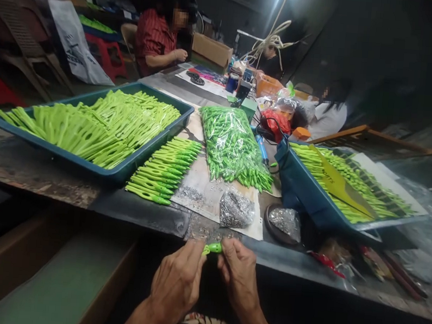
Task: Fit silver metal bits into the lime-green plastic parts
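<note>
Right at the front edge of the metal-topped workbench (142, 216), the left hand (175, 284) and right hand (237, 274) are both curled nearly shut, pinching a small lime-green plastic piece (212, 248) between them, just over the edge of the bench. I can't make out much of its shape since the fingers cover most of it. Straight ahead there's a tidy row of green plastic strips (163, 170), right beside a blue-green tray (89, 156) piled with more of the same. Next to those sit a big clear bag of green parts (232, 146), a little clear bag of silver bits (235, 209) and a dark round dish (281, 226) holding similar silver stuff. Off to the right, a second blue-green tray (310, 202) is loaded with green pieces, and farther back a person in a red shirt (154, 42) sits at the table.
</note>
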`<action>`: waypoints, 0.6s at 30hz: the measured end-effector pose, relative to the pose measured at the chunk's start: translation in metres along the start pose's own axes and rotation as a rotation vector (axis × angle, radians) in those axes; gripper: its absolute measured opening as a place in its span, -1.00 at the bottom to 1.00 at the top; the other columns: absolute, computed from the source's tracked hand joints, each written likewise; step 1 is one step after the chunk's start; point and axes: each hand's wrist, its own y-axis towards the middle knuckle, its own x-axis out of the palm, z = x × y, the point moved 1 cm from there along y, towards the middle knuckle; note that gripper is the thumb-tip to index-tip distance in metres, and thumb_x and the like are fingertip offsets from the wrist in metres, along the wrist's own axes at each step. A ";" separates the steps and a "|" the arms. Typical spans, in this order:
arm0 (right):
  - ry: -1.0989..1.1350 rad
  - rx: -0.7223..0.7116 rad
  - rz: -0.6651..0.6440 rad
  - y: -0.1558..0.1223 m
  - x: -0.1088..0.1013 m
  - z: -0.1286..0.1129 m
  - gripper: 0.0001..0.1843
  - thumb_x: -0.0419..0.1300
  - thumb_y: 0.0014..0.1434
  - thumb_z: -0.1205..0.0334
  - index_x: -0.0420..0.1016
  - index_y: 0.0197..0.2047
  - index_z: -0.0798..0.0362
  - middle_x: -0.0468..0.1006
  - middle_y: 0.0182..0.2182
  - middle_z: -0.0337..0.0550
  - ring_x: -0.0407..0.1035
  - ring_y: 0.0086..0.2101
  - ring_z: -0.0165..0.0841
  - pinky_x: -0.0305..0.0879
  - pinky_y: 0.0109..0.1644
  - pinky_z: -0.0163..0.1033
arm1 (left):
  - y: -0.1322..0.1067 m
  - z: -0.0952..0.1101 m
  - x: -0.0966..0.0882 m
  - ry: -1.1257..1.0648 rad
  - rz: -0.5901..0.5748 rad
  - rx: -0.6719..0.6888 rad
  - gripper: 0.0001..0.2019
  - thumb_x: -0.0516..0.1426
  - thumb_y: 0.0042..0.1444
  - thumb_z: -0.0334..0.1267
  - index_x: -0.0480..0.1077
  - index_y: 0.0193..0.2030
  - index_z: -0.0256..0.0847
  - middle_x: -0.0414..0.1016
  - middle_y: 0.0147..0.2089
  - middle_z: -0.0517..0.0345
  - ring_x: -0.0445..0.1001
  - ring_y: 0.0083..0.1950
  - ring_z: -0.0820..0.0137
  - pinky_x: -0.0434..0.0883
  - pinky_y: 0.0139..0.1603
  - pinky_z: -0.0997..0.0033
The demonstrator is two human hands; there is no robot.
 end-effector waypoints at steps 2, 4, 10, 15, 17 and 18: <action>-0.032 -0.003 0.026 -0.002 0.001 0.000 -0.49 0.09 0.16 -0.13 0.22 -0.61 0.09 0.11 -0.80 -0.38 -0.08 -0.76 -0.61 -0.21 -0.68 -0.42 | -0.002 0.001 0.001 0.028 0.006 -0.003 -0.82 -0.13 0.21 -0.42 0.27 -0.24 -0.20 0.42 -0.39 0.10 0.45 -0.41 0.34 0.33 -0.40 0.39; -0.055 -0.003 0.035 -0.003 0.001 0.000 -0.49 0.08 0.16 -0.13 0.22 -0.62 0.10 0.11 -0.81 -0.38 -0.07 -0.76 -0.60 -0.20 -0.68 -0.42 | -0.002 0.002 0.001 0.026 0.019 -0.012 -0.82 -0.13 0.21 -0.41 0.27 -0.26 -0.20 0.42 -0.39 0.10 0.45 -0.40 0.34 0.34 -0.39 0.40; -0.036 0.013 -0.024 -0.010 0.002 0.002 -0.48 0.06 0.16 -0.14 0.21 -0.61 0.11 0.11 -0.80 -0.40 -0.11 -0.77 -0.62 -0.21 -0.68 -0.43 | -0.002 0.004 0.003 -0.067 0.096 -0.075 -0.83 -0.12 0.22 -0.37 0.28 -0.22 -0.21 0.44 -0.41 0.12 0.46 -0.42 0.38 0.37 -0.39 0.46; -0.066 0.030 -0.005 -0.013 -0.001 0.007 -0.49 0.09 0.14 -0.13 0.21 -0.62 0.11 0.14 -0.78 -0.38 -0.06 -0.77 -0.62 -0.17 -0.69 -0.44 | -0.007 0.007 0.010 -0.075 0.083 -0.114 -0.80 -0.12 0.23 -0.35 0.31 -0.19 -0.22 0.45 -0.39 0.10 0.48 -0.40 0.38 0.42 -0.34 0.45; -0.081 0.030 0.009 -0.014 -0.003 0.008 -0.49 0.09 0.13 -0.14 0.21 -0.62 0.11 0.15 -0.78 -0.38 -0.05 -0.77 -0.61 -0.16 -0.70 -0.45 | -0.008 0.007 0.012 -0.054 0.111 -0.107 -0.79 -0.12 0.23 -0.35 0.31 -0.17 -0.24 0.45 -0.39 0.09 0.48 -0.38 0.37 0.43 -0.32 0.44; -0.087 0.029 0.011 -0.015 -0.003 0.008 -0.49 0.09 0.12 -0.14 0.21 -0.61 0.10 0.15 -0.78 -0.38 -0.05 -0.77 -0.61 -0.15 -0.70 -0.45 | -0.009 0.007 0.012 -0.039 0.131 -0.101 -0.80 -0.12 0.23 -0.35 0.31 -0.17 -0.24 0.45 -0.40 0.08 0.49 -0.38 0.36 0.43 -0.32 0.43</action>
